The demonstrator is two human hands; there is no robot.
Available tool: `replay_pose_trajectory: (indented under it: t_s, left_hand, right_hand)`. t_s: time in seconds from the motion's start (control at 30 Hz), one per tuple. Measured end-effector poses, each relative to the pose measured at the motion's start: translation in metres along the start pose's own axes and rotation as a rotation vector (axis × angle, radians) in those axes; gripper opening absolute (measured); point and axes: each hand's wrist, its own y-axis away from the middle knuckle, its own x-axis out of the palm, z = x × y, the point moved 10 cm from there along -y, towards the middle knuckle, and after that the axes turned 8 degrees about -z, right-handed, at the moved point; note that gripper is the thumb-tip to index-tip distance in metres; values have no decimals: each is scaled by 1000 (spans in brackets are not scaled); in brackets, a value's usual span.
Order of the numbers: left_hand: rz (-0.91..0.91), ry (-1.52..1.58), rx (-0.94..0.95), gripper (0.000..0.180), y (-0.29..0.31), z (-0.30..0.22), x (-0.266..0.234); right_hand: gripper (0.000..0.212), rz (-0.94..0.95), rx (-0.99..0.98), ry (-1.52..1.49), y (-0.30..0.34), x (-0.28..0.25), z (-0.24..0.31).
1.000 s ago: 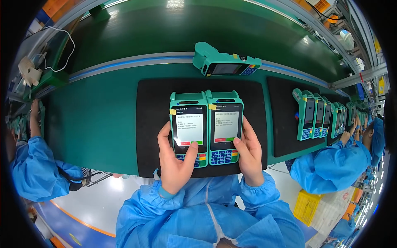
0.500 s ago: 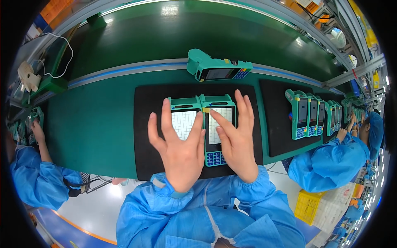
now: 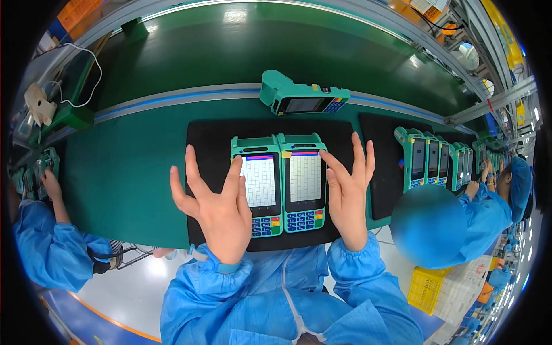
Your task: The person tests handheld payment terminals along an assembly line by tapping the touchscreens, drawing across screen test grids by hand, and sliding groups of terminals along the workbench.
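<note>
Two green handheld payment terminals lie side by side on a black mat (image 3: 210, 131), their screens lit with a white grid and a coloured band along the top. At the upper left of the left terminal's (image 3: 260, 181) screen is the index fingertip of my left hand (image 3: 215, 210); the other fingers are spread. My right hand (image 3: 349, 201) has its index fingertip at the upper right corner of the right terminal's (image 3: 303, 178) screen, fingers apart. Neither hand grips anything. Whether the fingertips press the glass, I cannot tell. Blue keypads show below both screens.
Another green terminal (image 3: 305, 98) lies sideways beyond the mat, by the metal rail of a dark green conveyor belt (image 3: 259, 40). To the right, several terminals (image 3: 418, 155) stand in a row on a second black mat (image 3: 379, 172). Co-workers in blue sit on both sides.
Both hands have moved apart: the left index finger to the left across its screen, the right one to the right. A coloured band now shows atop both grids.
</note>
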Motion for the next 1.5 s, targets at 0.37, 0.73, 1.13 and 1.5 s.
replay_pose_trajectory:
  t_s: [0.37,0.73,1.13,1.5]
  left_hand:
    - [119,53,87,31,40,8,-7]
    - [106,69,114,38,58,11,-17]
    - [132,149,222,37,64,-30,2]
    - [23,40,181,28,14,-45,14]
  right_hand:
    - [43,130,-52,-35,45,-3,4]
    - [45,143,-10,-6,67,-4,-3]
    - [37,220,-81,-77,65,21,35]
    - [37,68,-109,-5,3,25,39]
